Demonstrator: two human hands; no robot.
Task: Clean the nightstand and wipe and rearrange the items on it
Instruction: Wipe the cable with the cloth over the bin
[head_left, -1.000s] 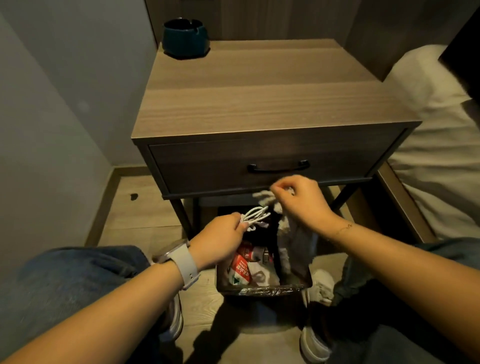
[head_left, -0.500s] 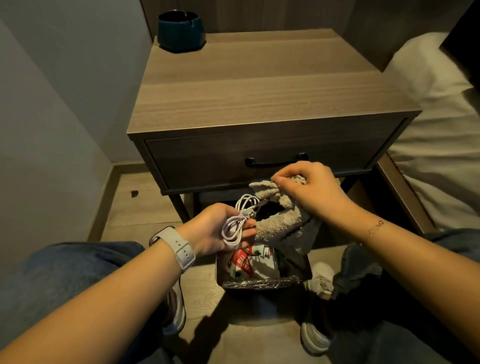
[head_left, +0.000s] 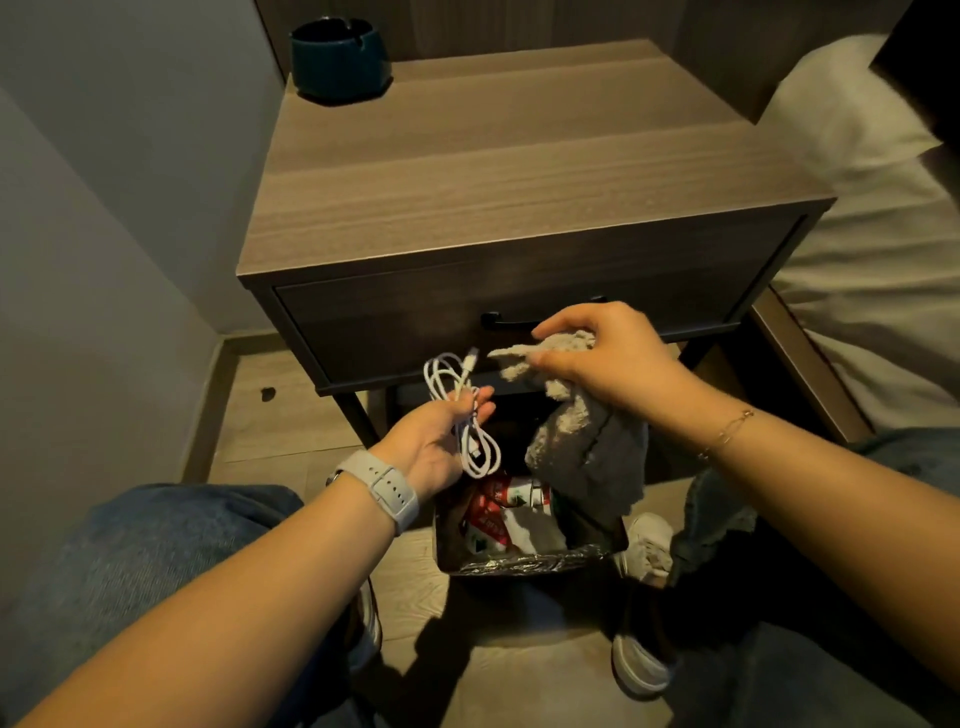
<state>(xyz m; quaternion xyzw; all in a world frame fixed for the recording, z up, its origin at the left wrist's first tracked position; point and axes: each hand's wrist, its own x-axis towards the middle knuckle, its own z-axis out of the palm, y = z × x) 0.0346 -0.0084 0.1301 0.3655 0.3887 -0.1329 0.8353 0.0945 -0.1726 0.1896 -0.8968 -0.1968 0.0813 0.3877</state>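
— Two things are in hand in the head view. The left hand (head_left: 436, 441) lies palm up with its fingers curled round a coiled white cable (head_left: 465, 415), held in front of the nightstand (head_left: 519, 171) drawer and above the bin (head_left: 524, 558) on the floor.

— And the right hand (head_left: 608, 358)?

— It pinches a grey cloth (head_left: 582, 441) between thumb and fingers near one corner; the rest hangs down toward the bin, just beside the cable.

— How will the cable handle?

— Light and limp, probably. The loops look loose, so they could spring apart or slide off the palm. Taking hold across the middle of the bundle, where the strands cross, should keep it together; the plug end sticks up free at the top.

— The cloth?

— Soft and fluffy, no stiffness at all. Bunching it into the palm would likely give a better pad for wiping along the cable than the corner pinch.

— Anything on the nightstand itself?

— Only a dark blue ashtray (head_left: 337, 57) at the far left corner of the top, well apart from both hands.
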